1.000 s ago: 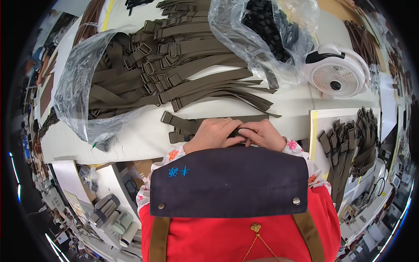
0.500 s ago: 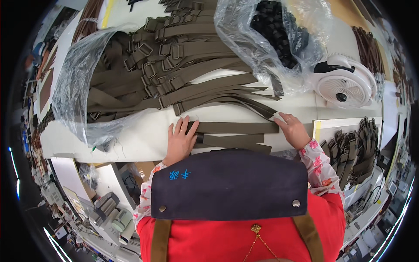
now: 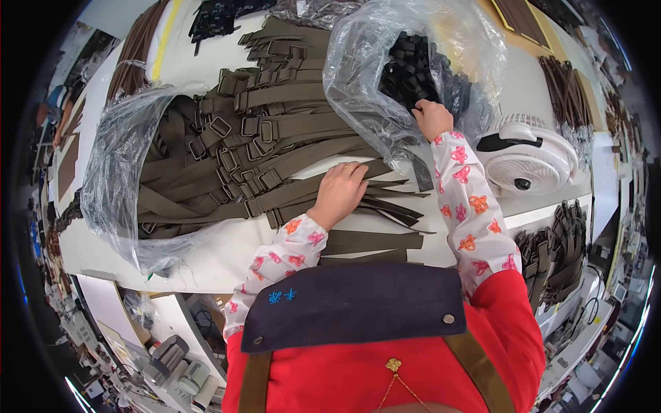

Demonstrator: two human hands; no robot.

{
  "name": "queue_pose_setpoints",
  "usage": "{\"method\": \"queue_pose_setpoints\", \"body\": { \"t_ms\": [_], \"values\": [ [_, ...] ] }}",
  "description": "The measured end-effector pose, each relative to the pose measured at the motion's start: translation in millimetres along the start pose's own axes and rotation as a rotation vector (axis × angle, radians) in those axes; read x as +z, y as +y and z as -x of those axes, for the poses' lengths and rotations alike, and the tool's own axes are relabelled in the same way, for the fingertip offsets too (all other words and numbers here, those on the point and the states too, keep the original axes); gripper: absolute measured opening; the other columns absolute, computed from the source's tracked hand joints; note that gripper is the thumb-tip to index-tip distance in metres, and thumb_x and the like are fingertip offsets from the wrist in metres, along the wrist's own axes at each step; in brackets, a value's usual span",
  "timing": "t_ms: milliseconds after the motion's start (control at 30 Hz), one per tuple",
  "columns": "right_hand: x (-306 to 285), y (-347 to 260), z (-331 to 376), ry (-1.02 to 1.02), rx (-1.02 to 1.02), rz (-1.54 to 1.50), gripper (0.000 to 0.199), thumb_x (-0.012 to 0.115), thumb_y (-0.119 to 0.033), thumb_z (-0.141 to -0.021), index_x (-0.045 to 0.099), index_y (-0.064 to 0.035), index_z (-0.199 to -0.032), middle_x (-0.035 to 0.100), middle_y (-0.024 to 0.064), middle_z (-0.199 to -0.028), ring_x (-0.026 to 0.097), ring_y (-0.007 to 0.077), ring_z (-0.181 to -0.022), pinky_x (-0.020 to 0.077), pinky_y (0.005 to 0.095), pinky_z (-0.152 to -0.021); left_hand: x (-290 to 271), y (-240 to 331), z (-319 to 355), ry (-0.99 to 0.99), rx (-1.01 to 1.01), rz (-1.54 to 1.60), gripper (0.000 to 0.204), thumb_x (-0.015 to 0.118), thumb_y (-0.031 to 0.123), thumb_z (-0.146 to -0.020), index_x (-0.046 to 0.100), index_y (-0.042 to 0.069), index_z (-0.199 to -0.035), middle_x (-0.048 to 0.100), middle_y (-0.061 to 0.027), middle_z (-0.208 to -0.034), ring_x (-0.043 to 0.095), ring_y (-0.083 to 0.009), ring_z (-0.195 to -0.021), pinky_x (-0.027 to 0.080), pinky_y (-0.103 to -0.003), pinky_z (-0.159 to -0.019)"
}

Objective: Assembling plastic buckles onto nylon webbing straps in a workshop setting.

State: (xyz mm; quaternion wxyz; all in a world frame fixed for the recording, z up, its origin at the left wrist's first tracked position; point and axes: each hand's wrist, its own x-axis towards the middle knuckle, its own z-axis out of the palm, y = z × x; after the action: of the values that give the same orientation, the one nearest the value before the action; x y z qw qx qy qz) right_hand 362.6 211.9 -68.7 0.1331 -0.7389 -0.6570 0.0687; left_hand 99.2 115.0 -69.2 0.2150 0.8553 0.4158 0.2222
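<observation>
Olive-brown webbing straps with metal slide buckles lie in a thick, overlapping pile at left and centre. My left hand is over the near right part of this pile, its fingers curled closed on a strap. Farther away to the right, a clear plastic bag lies with its mouth spread around small black loops. My right hand reaches to the near edge of these loops, fingertips pinched together on them. Two flat olive strap lengths lie on the table just beyond my apron.
A white fan stands to the right of the bag. More straps hang in a bunch at the right edge. Another clear plastic bag wraps the pile's left end. Brown cords lie at far right, black pieces at far left.
Both hands have left the flat strap lengths near me. My left hand went away and right to the strap pile; my right went farther away to the black loops in the bag.
</observation>
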Motion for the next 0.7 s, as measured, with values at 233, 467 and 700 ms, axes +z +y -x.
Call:
{"method": "queue_pose_setpoints", "body": {
  "t_ms": [233,467,700],
  "values": [
    [8.1,8.4,9.7,0.126,-0.055,-0.026,0.016,0.066,-0.025,-0.078,0.066,-0.0105,-0.083,0.064,0.0128,-0.087,0.063,0.0326,-0.082,0.05,0.0414,-0.07,34.7,4.5,-27.1,-0.089,0.015,-0.145,0.02,0.06,0.014,-0.075,0.06,0.005,-0.093,0.058,-0.0088,-0.092,0.056,-0.0256,-0.093,0.044,-0.04,-0.079],
    [-48.2,-13.5,88.0,0.145,-0.16,-0.631,0.012,0.07,-0.009,-0.079,0.061,-0.0002,-0.078,0.061,0.0083,-0.091,0.059,0.0178,-0.069,0.0482,0.0291,-0.064,47.0,-4.4,-21.3,-0.086,0.006,-0.086,0.021,0.056,0.004,-0.073,0.059,0.001,-0.093,0.055,-0.0139,-0.092,0.057,-0.0306,-0.084,0.049,-0.039,-0.074],
    [-59.6,-47.0,160.1,-0.262,0.414,-1.423,0.02,0.059,-0.011,-0.089,0.05,-0.0024,-0.105,0.058,0.0036,-0.079,0.055,0.0105,-0.062,0.0492,0.0226,-0.057,18.6,-1.1,-11.0,-0.346,-0.075,0.119,0.029,0.064,0.024,-0.081,0.06,0.005,-0.103,0.061,-0.0148,-0.09,0.06,-0.0329,-0.086,0.048,-0.041,-0.074]
  ]
}}
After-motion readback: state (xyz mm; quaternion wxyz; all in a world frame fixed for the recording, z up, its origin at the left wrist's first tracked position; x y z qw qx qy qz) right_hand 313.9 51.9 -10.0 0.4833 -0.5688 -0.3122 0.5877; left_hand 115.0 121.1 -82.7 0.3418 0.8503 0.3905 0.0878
